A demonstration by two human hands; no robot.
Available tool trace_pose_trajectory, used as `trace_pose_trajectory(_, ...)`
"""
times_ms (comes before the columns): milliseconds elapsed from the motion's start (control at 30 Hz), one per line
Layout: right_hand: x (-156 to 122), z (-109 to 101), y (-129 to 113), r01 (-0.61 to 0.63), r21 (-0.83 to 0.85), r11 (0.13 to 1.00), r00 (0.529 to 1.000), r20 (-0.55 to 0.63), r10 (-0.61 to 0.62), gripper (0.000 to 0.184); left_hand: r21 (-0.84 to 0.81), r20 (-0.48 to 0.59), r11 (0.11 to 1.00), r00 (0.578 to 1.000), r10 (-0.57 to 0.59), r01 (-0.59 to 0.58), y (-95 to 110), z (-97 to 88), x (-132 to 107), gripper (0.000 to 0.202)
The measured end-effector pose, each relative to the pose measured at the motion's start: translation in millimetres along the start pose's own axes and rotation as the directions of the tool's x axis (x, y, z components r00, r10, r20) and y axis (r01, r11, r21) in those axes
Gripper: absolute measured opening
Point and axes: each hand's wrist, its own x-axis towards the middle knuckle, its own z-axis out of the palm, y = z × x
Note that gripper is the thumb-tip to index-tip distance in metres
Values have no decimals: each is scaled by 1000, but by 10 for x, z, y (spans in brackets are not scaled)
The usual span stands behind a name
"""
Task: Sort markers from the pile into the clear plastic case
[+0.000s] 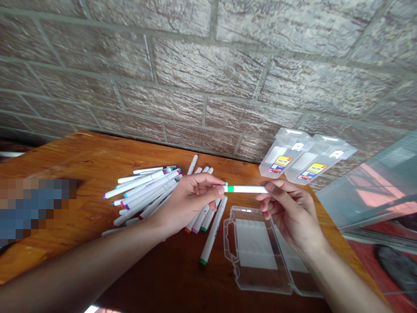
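Note:
A white marker (249, 189) with a green band lies level in the air between my two hands. My left hand (192, 198) pinches its left end, beside the green band. The right end sits between the thumb and fingers of my right hand (289, 208). Behind and below my left hand a pile of white markers (146, 191) with coloured ends spreads over the table; my hand hides part of it. One green-ended marker (213, 230) lies apart, slanting toward me. Under my right hand a clear plastic case (257, 284) lies opened flat, partly covered by my forearm.
Two clear plastic containers (280, 148) with yellow and blue labels stand at the back right of the wooden table (84, 152). A brick wall (182, 100) rises right behind. A glass panel (384, 182) is past the right edge. A blurred-out patch covers the left side.

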Motion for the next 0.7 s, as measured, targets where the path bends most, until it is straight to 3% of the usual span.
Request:
trace_pose_trajectory(467, 4, 16, 39, 41, -84, 996, 998, 54, -37, 23, 29, 1, 999, 1000, -17, 17, -24, 3, -7, 27)
trace_pose_trajectory(600, -11, 12, 90, 109, -240, 965, 992, 90, -90, 22, 38, 15, 999, 1000, -9, 8, -4, 10, -17, 23)
trace_pose_trajectory(700, -38, 16, 121, 220, -404, 888, 975, 119, -187, 16, 63, 41, 998, 999, -3, 1, -3, 18, -37, 20)
